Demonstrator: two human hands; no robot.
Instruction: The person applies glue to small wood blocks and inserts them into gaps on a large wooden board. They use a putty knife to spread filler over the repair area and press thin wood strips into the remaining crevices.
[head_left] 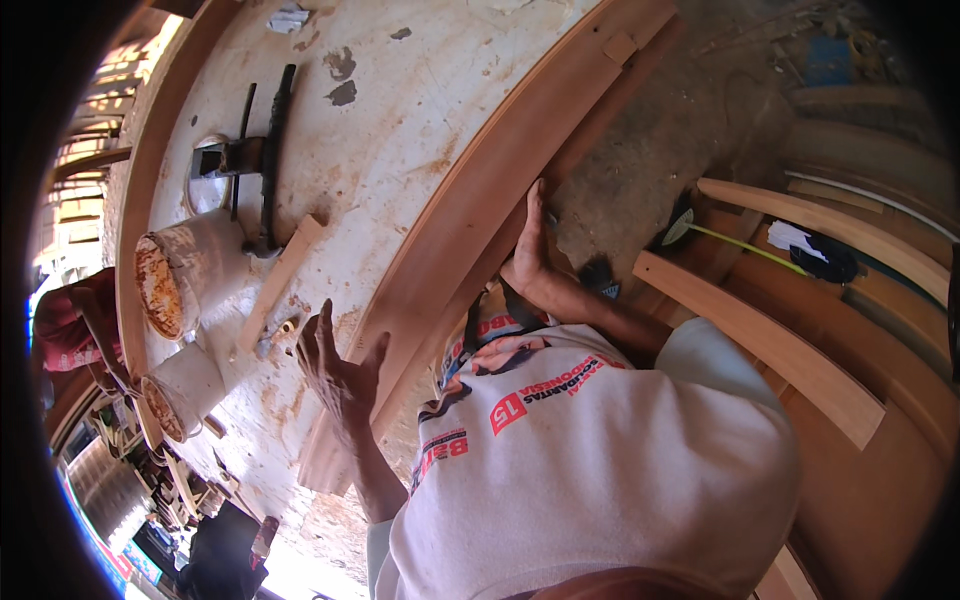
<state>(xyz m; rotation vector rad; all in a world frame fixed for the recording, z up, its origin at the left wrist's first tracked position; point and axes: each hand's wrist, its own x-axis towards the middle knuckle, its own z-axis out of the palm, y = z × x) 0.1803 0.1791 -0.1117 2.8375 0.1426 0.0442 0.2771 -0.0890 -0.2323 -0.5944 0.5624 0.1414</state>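
Lying along the near edge of a white table, the long brown plank is met on its near side by the right hand. Whether that edge is gripped or only pushed cannot be told, as the fingers are partly hidden by the wood. Over the plank's lower end the left hand is held with fingers spread apart, nothing being clasped between them. At the plank's upper end a small wooden block is seen.

Beyond the plank, a loose wooden strip is laid, then a dark metal clamp and two stained buckets.

Since no clamp is seen set on the plank, it could be tipped off the table by too hard a press at its near edge. The block could be shaken loose by a sudden shift, and the strip could be knocked if the plank were shoved outward.
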